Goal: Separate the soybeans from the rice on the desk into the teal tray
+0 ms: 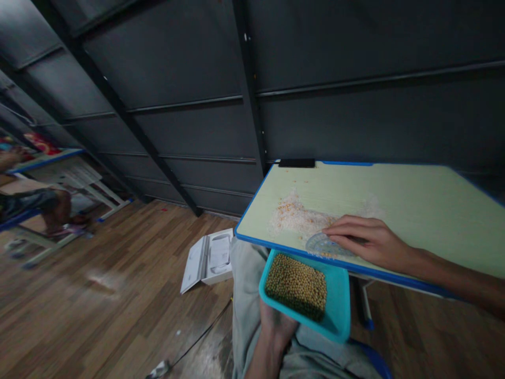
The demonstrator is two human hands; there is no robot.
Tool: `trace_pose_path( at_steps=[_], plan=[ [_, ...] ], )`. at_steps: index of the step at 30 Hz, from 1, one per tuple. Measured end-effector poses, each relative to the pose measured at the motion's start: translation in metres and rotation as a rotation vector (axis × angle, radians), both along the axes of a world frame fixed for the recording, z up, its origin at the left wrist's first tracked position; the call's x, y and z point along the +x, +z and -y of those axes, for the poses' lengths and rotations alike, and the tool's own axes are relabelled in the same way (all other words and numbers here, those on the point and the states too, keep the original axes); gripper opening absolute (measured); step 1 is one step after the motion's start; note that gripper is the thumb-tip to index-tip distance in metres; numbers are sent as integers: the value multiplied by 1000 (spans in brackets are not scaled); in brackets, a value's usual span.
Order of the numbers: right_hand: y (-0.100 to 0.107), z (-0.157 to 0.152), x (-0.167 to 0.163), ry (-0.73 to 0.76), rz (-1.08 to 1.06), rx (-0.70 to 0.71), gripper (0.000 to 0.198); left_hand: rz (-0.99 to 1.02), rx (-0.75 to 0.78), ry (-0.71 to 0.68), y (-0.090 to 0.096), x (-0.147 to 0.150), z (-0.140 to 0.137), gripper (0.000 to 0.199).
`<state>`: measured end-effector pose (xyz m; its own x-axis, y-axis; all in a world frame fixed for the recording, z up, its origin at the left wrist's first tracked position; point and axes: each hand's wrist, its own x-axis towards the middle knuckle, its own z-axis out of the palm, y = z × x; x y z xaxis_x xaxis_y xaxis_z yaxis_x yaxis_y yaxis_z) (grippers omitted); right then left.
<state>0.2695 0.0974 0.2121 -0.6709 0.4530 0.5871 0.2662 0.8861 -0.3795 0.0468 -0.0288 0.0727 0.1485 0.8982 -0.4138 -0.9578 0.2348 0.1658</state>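
My left hand [276, 318] supports a turquoise plastic tray [338, 310] from below, just under the table's front edge. Yellow and green dried beans [300, 284] fill most of the tray, which tilts a little. My right hand [366, 237] is low over the tabletop, its fingers closed on a clear, curved plastic piece that looks like a protractor [321, 243]. A spread of white rice-like grains [295, 217] mixed with small orange bits lies beyond and left of it. A few orange and white bits sit by the protractor, close to the blue edge.
The pale green table [414, 197] has a blue rim and a black strip [296, 163] at its back. An open white box [211, 258] and a thin cable [201, 337] lie on the wooden floor. At far left, a person [51, 205] sits at another table [67, 158].
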Motion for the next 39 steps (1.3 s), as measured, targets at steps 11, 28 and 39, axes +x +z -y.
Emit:
trace_pose_path(
  at_steps=[11, 28, 39],
  plan=[
    [2, 2, -1, 22, -21, 3, 22, -15, -36, 6, -2, 0, -1, 25],
    [7, 5, -4, 45, -22, -8, 21, -22, -18, -14, 1, -1, 0, 32],
    [8, 4, -5, 56, -9, 12, 22, 47, -89, 46, -7, -1, 0, 37]
  ],
)
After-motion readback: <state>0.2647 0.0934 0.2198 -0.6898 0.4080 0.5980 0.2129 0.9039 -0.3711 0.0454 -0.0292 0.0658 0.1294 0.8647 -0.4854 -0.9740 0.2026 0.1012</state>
